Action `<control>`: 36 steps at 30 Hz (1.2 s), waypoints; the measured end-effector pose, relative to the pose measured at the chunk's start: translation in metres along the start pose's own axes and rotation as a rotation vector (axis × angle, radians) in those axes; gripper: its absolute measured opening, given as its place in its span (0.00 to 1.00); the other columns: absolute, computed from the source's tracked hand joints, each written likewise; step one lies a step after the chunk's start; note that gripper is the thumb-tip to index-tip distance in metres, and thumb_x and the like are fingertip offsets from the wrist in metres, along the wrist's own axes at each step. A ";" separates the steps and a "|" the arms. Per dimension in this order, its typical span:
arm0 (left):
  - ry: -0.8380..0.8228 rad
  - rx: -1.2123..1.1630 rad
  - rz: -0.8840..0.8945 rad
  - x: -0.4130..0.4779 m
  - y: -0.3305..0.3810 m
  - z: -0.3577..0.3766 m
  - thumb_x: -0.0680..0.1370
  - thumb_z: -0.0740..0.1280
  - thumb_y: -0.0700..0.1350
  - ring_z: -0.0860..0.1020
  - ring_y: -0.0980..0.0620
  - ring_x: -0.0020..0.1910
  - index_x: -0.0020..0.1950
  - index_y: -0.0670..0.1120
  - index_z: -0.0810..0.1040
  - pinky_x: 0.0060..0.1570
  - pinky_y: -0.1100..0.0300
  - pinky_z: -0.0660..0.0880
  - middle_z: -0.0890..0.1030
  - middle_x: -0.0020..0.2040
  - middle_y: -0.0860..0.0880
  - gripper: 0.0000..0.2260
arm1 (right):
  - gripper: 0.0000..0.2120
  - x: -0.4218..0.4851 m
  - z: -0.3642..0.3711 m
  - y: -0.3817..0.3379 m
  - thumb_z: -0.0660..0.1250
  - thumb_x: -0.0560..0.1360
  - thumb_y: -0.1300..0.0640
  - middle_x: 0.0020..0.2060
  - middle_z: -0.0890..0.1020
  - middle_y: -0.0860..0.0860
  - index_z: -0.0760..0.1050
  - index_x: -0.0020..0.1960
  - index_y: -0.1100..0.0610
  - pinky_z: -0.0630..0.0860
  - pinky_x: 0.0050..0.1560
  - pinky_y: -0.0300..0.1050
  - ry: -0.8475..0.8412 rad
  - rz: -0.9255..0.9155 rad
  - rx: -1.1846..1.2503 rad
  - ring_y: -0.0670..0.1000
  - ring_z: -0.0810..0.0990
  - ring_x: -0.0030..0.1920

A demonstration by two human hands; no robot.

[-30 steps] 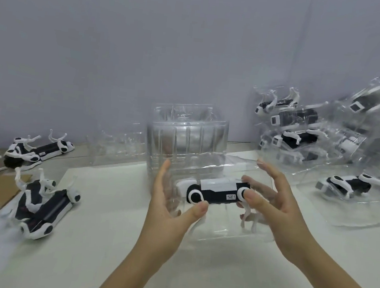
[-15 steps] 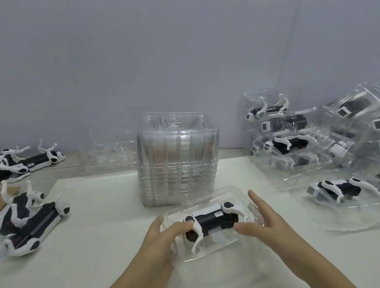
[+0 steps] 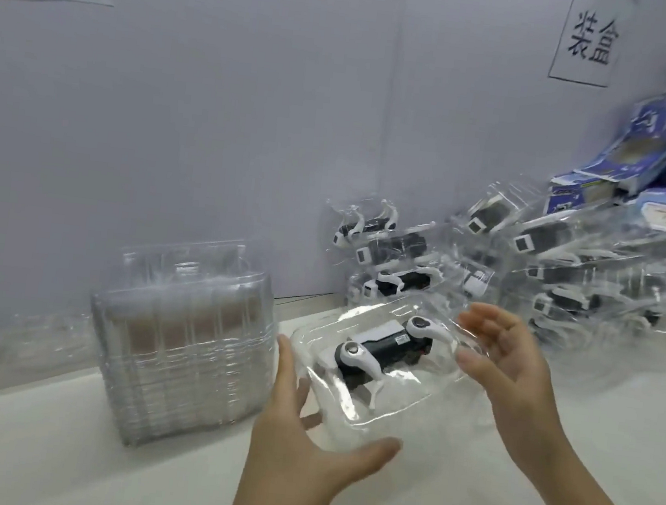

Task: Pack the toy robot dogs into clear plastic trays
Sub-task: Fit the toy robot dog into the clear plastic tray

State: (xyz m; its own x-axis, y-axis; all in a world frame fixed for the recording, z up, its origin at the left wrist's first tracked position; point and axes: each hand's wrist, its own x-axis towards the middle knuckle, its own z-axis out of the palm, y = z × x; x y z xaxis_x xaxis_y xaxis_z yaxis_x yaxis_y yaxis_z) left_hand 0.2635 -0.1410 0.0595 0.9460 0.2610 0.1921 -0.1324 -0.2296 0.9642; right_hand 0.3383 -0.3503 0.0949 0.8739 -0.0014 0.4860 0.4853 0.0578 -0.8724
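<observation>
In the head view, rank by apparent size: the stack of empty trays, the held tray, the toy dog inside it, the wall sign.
1. stack of empty trays
2. held tray
3. toy dog and wall sign look alike; the sign is farther off, so unranked.
</observation>
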 end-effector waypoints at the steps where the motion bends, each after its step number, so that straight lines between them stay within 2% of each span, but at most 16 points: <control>1: -0.036 0.049 0.020 0.014 0.010 0.012 0.44 0.81 0.68 0.71 0.68 0.65 0.73 0.72 0.39 0.56 0.71 0.73 0.66 0.74 0.62 0.69 | 0.22 0.012 -0.011 0.001 0.76 0.68 0.59 0.56 0.81 0.49 0.73 0.59 0.47 0.76 0.59 0.40 0.034 -0.037 -0.036 0.46 0.78 0.59; 3: -0.146 0.116 0.035 0.040 0.027 0.045 0.45 0.77 0.73 0.66 0.59 0.72 0.78 0.62 0.37 0.68 0.60 0.68 0.62 0.77 0.59 0.72 | 0.20 0.038 -0.038 0.004 0.72 0.73 0.65 0.56 0.80 0.51 0.72 0.58 0.46 0.75 0.61 0.40 0.138 -0.105 -0.130 0.46 0.78 0.59; 5: -0.222 0.135 0.040 0.063 0.036 0.075 0.47 0.76 0.74 0.62 0.56 0.75 0.79 0.56 0.36 0.69 0.61 0.62 0.59 0.78 0.55 0.72 | 0.20 0.065 -0.054 0.011 0.68 0.76 0.69 0.55 0.78 0.50 0.72 0.57 0.45 0.73 0.62 0.38 0.219 -0.135 -0.224 0.46 0.77 0.58; 9: -0.366 0.056 0.017 0.093 0.036 0.135 0.62 0.79 0.61 0.54 0.53 0.78 0.78 0.51 0.31 0.70 0.63 0.54 0.50 0.81 0.52 0.65 | 0.14 0.098 -0.088 0.035 0.66 0.76 0.67 0.56 0.73 0.52 0.73 0.57 0.51 0.68 0.54 0.25 0.283 -0.146 -0.599 0.38 0.71 0.54; 11: -0.390 0.064 0.004 0.102 0.027 0.154 0.67 0.78 0.57 0.50 0.51 0.79 0.77 0.49 0.29 0.73 0.58 0.51 0.46 0.81 0.50 0.62 | 0.08 0.103 -0.097 0.054 0.65 0.78 0.62 0.56 0.70 0.53 0.77 0.55 0.54 0.66 0.60 0.35 0.269 -0.108 -0.791 0.42 0.67 0.55; 13: -0.404 0.063 0.006 0.107 0.018 0.168 0.71 0.75 0.56 0.46 0.49 0.79 0.76 0.49 0.26 0.75 0.54 0.48 0.42 0.80 0.48 0.59 | 0.16 0.105 -0.105 0.072 0.57 0.78 0.50 0.55 0.70 0.53 0.80 0.54 0.56 0.59 0.59 0.44 0.265 0.009 -0.935 0.53 0.66 0.59; 15: -0.411 0.038 0.011 0.107 0.016 0.179 0.73 0.73 0.56 0.40 0.48 0.79 0.73 0.51 0.23 0.75 0.51 0.44 0.35 0.79 0.48 0.57 | 0.23 0.107 -0.112 0.079 0.51 0.77 0.46 0.56 0.72 0.53 0.81 0.52 0.56 0.58 0.56 0.45 0.300 0.082 -0.965 0.57 0.67 0.59; 18: -0.474 0.061 -0.038 0.106 0.018 0.190 0.70 0.72 0.63 0.32 0.47 0.76 0.69 0.54 0.20 0.75 0.43 0.40 0.27 0.76 0.51 0.59 | 0.18 0.115 -0.125 0.083 0.54 0.84 0.50 0.56 0.75 0.57 0.81 0.53 0.58 0.58 0.54 0.45 0.294 0.113 -0.948 0.59 0.68 0.60; 20: -0.468 0.057 -0.063 0.101 0.020 0.190 0.67 0.68 0.69 0.31 0.49 0.76 0.72 0.55 0.22 0.75 0.40 0.39 0.27 0.76 0.53 0.58 | 0.20 0.116 -0.131 0.079 0.54 0.83 0.49 0.56 0.77 0.58 0.81 0.52 0.60 0.61 0.56 0.47 0.257 0.132 -0.957 0.59 0.69 0.60; 23: -0.287 -0.168 -0.151 0.096 0.019 0.184 0.69 0.66 0.68 0.35 0.52 0.78 0.76 0.57 0.30 0.76 0.45 0.44 0.32 0.78 0.53 0.53 | 0.27 0.112 -0.127 0.069 0.51 0.82 0.41 0.51 0.80 0.55 0.78 0.49 0.61 0.64 0.58 0.50 0.225 0.078 -0.957 0.61 0.73 0.58; 26: -0.112 -0.513 -0.588 0.091 0.026 0.182 0.67 0.68 0.69 0.43 0.44 0.79 0.78 0.59 0.35 0.76 0.41 0.48 0.38 0.80 0.49 0.53 | 0.26 0.092 -0.120 0.062 0.55 0.77 0.42 0.59 0.77 0.52 0.75 0.63 0.59 0.60 0.69 0.54 0.456 -0.033 -0.762 0.58 0.70 0.66; 28: -0.193 -0.760 -0.837 0.088 0.029 0.186 0.64 0.68 0.71 0.58 0.40 0.77 0.79 0.58 0.53 0.73 0.40 0.54 0.58 0.79 0.47 0.48 | 0.25 0.073 -0.121 0.067 0.59 0.78 0.44 0.68 0.72 0.54 0.69 0.70 0.57 0.61 0.72 0.57 0.651 0.057 -0.505 0.57 0.67 0.70; 30: -0.293 -0.830 -0.799 0.088 0.032 0.195 0.64 0.69 0.70 0.75 0.47 0.55 0.66 0.57 0.70 0.60 0.45 0.64 0.75 0.58 0.51 0.34 | 0.23 0.056 -0.127 0.076 0.61 0.80 0.47 0.73 0.66 0.52 0.63 0.73 0.52 0.62 0.72 0.58 0.766 0.259 -0.179 0.55 0.64 0.73; 31: -0.301 -0.808 -0.782 0.089 0.035 0.200 0.66 0.69 0.69 0.74 0.51 0.49 0.67 0.56 0.69 0.55 0.48 0.65 0.75 0.53 0.53 0.34 | 0.23 0.048 -0.130 0.080 0.60 0.81 0.48 0.74 0.64 0.50 0.61 0.74 0.49 0.62 0.71 0.58 0.787 0.350 -0.034 0.54 0.63 0.73; 34: -0.224 -0.706 -0.832 0.100 0.042 0.221 0.67 0.70 0.69 0.66 0.44 0.72 0.80 0.50 0.53 0.72 0.40 0.60 0.65 0.75 0.46 0.49 | 0.22 0.031 -0.139 0.092 0.58 0.82 0.48 0.75 0.63 0.50 0.60 0.75 0.45 0.62 0.70 0.57 0.711 0.488 0.200 0.55 0.63 0.74; 36: -0.197 -0.692 -0.879 0.108 0.049 0.230 0.66 0.68 0.72 0.61 0.42 0.76 0.80 0.49 0.52 0.75 0.39 0.54 0.59 0.79 0.44 0.52 | 0.22 0.027 -0.139 0.101 0.57 0.82 0.46 0.75 0.64 0.53 0.61 0.75 0.44 0.62 0.71 0.55 0.615 0.531 0.293 0.57 0.63 0.74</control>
State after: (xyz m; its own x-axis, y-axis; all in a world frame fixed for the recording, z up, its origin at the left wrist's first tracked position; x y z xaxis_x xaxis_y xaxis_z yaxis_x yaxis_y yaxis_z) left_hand 0.4268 -0.3396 0.0857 0.8137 -0.0903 -0.5742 0.5234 0.5434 0.6563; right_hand 0.4144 -0.4830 0.0123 0.8834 -0.4365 -0.1704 0.0558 0.4591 -0.8866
